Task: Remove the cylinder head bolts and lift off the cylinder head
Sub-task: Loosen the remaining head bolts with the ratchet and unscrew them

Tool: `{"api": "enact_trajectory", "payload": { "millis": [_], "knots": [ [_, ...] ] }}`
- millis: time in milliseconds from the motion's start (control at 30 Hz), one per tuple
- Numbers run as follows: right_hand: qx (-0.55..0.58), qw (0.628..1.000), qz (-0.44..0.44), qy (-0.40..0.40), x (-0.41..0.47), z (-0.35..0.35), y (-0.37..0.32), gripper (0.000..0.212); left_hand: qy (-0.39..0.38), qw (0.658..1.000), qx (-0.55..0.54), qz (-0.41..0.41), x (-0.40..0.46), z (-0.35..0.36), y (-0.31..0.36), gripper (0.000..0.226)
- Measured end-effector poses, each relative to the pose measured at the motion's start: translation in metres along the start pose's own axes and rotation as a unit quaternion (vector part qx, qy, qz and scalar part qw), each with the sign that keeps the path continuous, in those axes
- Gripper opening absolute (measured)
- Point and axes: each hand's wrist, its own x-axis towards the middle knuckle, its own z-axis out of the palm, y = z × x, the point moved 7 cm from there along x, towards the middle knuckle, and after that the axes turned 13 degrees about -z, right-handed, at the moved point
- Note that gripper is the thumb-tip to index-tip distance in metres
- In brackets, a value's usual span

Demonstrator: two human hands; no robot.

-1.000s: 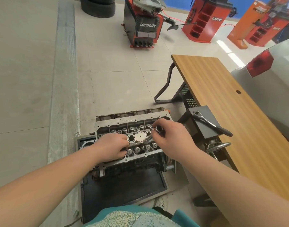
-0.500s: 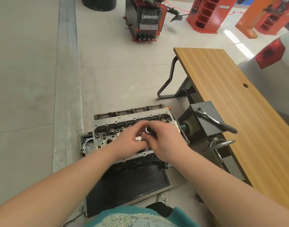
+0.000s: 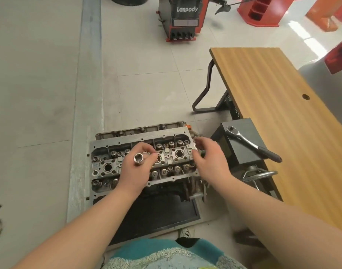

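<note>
- Over the middle of the cylinder head, which sits on its stand on the floor beside the near corner of the wooden surface, I now have the socket in my left hand; its grip pinches the socket with the open end turned up toward me.
- Half a second ago both hands were bunched together over the centre of the head, and a second ago the right was working the socket there. Now the socket has passed to the left hand and come up clear of the casting.
- My right hand has swung to the head's right end, fingers loosely spread, its grip holding nothing that I can see; whether the fingertips touch the casting I cannot tell.
- The ratchet lies unmoved on the dark box against the surface's near edge.
- I judge this a change between bolts: the socket is off and free, the head is not yet lifted, and I cannot tell how many bolts remain.
</note>
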Motion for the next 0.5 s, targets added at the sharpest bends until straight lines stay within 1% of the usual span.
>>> {"api": "enact_trajectory", "payload": {
  "millis": [67,200,333,433,500],
  "knots": [
    [-0.052,0.997,0.047,0.017,0.017,-0.020,0.055,0.046,0.041,0.999,-0.008,-0.013,-0.003,0.000,0.000,0.011],
    [-0.219,0.971,0.091,0.015,0.042,-0.056,0.144,0.061,0.130,0.991,-0.032,-0.027,-0.010,0.001,-0.001,0.003],
    [-0.271,0.952,0.129,-0.058,0.058,-0.067,0.208,0.071,0.204,0.976,-0.067,-0.039,-0.015,0.003,0.000,0.009],
    [-0.282,0.940,0.145,-0.124,0.065,-0.063,0.229,0.068,0.240,0.967,-0.074,-0.039,-0.017,0.005,-0.002,0.010],
    [-0.302,0.935,0.117,-0.145,0.069,-0.062,0.232,0.063,0.250,0.965,-0.070,-0.039,-0.017,0.005,-0.005,0.008]
  ]
}}
